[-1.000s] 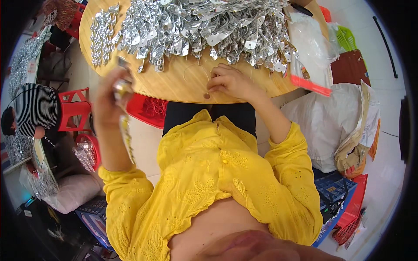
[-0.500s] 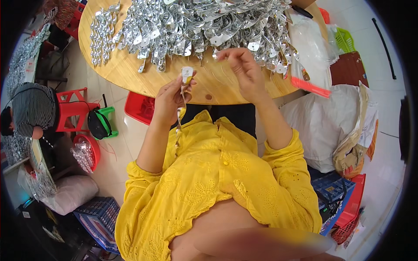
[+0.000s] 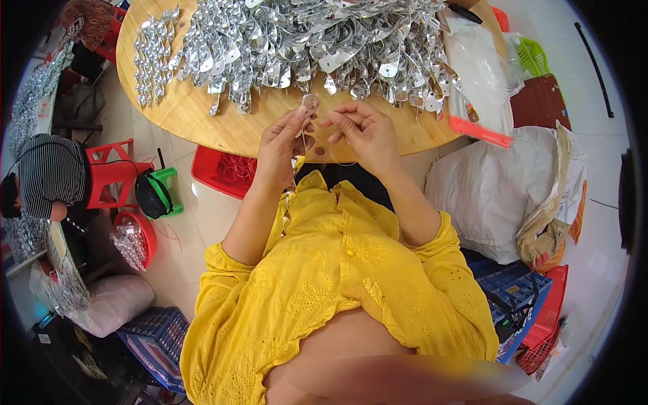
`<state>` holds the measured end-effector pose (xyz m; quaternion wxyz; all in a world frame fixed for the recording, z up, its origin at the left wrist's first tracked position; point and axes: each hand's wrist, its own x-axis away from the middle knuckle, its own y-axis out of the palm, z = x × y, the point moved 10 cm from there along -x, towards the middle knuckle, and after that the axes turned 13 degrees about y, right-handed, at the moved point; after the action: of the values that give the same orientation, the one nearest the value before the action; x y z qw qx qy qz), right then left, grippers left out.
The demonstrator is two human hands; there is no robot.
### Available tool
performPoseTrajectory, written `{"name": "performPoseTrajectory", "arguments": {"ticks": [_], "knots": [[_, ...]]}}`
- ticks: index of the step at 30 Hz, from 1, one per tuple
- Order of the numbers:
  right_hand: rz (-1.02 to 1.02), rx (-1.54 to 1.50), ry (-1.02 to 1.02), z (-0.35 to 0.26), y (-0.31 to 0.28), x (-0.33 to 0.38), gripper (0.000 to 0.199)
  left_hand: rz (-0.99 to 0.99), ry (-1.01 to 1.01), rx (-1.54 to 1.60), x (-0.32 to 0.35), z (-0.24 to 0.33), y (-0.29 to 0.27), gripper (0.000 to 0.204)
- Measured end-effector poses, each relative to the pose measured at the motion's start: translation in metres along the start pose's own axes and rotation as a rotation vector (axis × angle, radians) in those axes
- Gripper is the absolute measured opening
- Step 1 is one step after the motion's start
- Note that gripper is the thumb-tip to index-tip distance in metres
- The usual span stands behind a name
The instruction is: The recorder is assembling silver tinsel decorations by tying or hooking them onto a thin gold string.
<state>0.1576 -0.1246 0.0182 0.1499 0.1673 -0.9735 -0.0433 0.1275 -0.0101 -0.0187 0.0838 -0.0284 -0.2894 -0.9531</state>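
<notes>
- I pinch a small silver piece (image 3: 310,102) between thumb and fingertips of my left hand (image 3: 283,145), just over the near edge of the round wooden table (image 3: 202,118).
- My right hand (image 3: 364,131) is curled narrow, fingertips drawn together beside the piece; it seems to hold a thin wire (image 3: 331,156) that loops down between my hands, though the wire is too fine to be sure of the grip.
- A strand, apparently of strung pieces (image 3: 291,192), hangs from my left hand down against my yellow blouse (image 3: 337,283).
- Behind my hands a heap of silver pieces (image 3: 304,40) covers much of the table, with a neater row (image 3: 152,64) to the left.
- A clear bag with an orange edge (image 3: 476,81) lies on the right of the table.
- A red tray (image 3: 226,172) sits on the floor under the table edge.
- Risk, as I judge it: the wire could slip from my fingertips, or miss the piece's hole.
- The hanging strand could snag on my blouse.
</notes>
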Motion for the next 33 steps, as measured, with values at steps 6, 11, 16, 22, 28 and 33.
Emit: {"name": "performPoseTrajectory", "arguments": {"ticks": [6,11,16,22,28,33], "knots": [[0.093,0.257,-0.116,-0.01,-0.002,0.004,0.027,-0.003,0.02,-0.064,0.001,0.01,0.007,0.025],[0.079,0.16,-0.291,-0.024,0.0,0.009,0.022,0.006,0.018,-0.065,0.001,0.009,0.004,0.024],[0.167,0.246,-0.076,-0.018,-0.009,0.008,0.014,0.011,0.044,-0.087,0.001,0.012,0.006,0.022],[0.207,0.192,-0.226,-0.032,-0.003,0.018,0.011,0.004,0.144,-0.143,0.0,0.019,0.004,0.025],[0.235,0.267,-0.287,-0.037,0.0,0.02,0.01,0.008,0.09,-0.152,0.002,0.014,0.002,0.024],[0.25,0.298,-0.29,-0.037,-0.001,0.019,0.009,-0.015,0.114,-0.137,0.001,0.014,0.005,0.023]]}}
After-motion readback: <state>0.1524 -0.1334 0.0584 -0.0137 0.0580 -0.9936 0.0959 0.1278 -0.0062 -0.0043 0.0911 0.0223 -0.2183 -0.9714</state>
